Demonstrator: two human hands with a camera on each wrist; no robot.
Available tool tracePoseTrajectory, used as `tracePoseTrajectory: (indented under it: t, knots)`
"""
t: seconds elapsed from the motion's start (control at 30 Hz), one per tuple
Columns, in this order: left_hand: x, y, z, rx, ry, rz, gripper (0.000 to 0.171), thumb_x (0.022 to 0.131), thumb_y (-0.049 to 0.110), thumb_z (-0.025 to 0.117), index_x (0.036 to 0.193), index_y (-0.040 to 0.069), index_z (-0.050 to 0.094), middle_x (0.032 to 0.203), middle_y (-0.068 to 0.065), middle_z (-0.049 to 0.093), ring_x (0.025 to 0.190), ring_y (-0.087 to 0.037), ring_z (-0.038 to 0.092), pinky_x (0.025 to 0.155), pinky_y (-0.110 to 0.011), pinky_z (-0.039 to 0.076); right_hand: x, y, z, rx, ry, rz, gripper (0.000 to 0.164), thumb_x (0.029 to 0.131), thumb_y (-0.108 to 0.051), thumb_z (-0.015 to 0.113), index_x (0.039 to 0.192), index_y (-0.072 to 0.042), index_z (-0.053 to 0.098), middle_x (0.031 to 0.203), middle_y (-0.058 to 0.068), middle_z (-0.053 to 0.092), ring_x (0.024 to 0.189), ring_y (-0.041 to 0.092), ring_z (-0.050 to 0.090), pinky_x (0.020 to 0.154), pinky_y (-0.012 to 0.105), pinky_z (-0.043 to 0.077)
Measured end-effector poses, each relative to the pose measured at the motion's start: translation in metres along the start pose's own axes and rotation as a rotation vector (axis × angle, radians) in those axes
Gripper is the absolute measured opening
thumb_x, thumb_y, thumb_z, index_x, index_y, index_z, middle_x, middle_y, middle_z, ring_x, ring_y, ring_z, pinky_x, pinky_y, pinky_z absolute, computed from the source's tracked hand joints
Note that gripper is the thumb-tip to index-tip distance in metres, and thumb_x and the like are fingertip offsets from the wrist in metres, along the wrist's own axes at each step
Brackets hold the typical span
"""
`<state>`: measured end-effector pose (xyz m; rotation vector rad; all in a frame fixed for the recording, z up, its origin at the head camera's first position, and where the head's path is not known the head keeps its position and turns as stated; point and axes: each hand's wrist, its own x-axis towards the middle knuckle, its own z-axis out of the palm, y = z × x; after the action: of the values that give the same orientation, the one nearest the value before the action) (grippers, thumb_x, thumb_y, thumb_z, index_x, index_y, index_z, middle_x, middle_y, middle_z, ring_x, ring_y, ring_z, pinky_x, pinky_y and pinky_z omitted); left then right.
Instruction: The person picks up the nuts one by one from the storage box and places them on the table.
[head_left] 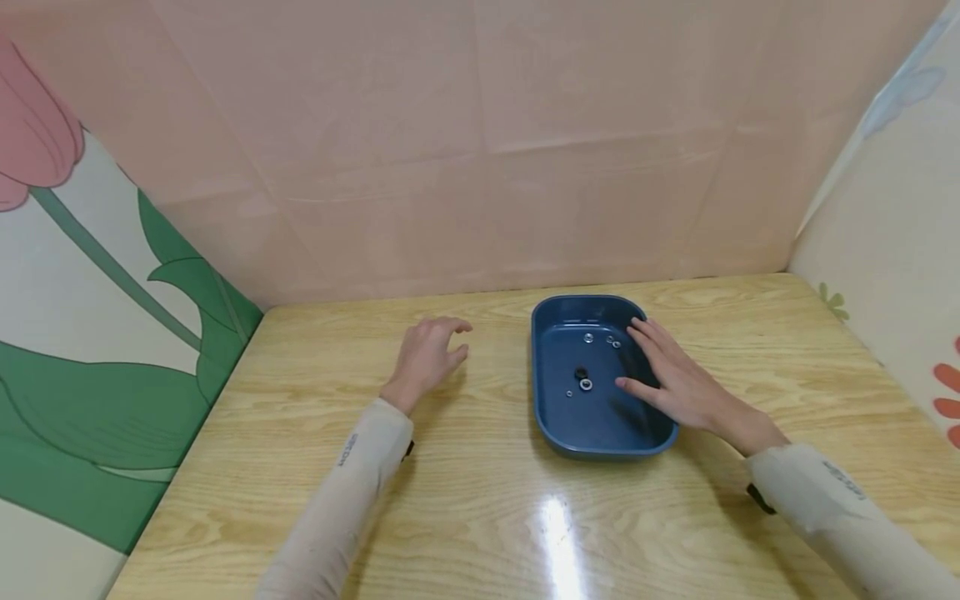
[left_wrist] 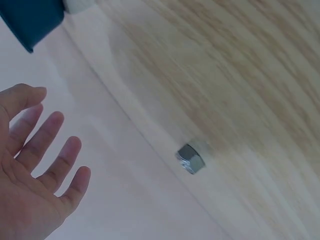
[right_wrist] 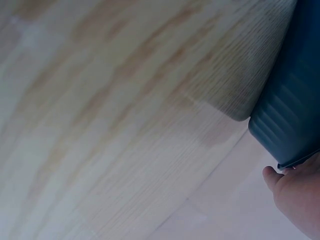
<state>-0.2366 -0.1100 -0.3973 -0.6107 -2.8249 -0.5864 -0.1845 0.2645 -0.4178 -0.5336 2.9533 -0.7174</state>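
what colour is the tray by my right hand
The tray is dark blue, seen best in the head view.

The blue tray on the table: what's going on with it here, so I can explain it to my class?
A person has their right hand at the right side of the blue tray, where small ring-like pieces lie scattered. The left hand holds nothing, to the tray's left. The left wrist view shows a metal nut on the table, apart from that hand.
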Motion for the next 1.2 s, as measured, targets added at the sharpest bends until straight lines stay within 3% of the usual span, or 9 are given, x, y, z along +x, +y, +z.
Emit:
tracePoseTrajectory:
  t: [0.43, 1.2]
  knots:
    - [0.008, 0.020, -0.001, -0.017, 0.013, 0.061, 0.030, 0.090, 0.013, 0.075, 0.120, 0.012, 0.071, 0.119, -0.005, 0.072, 0.106, -0.024, 0.066, 0.094, -0.044, 0.049, 0.000, -0.001, 0.000, -0.002, 0.001, -0.002, 0.089, 0.098, -0.049, 0.057, 0.158, 0.001, 0.016, 0.166, 0.020, 0.006, 0.153, 0.039, -0.002, 0.112, 0.072, 0.014]
    - [0.017, 0.055, 0.001, -0.026, -0.018, 0.107, 0.030, 0.091, 0.019, 0.073, 0.121, 0.016, 0.071, 0.127, -0.003, 0.069, 0.119, -0.028, 0.061, 0.102, -0.048, 0.044, -0.002, 0.001, -0.001, -0.007, 0.010, -0.014, 0.089, 0.097, -0.048, 0.058, 0.157, 0.002, 0.017, 0.166, 0.021, 0.007, 0.153, 0.041, -0.001, 0.112, 0.072, 0.015]
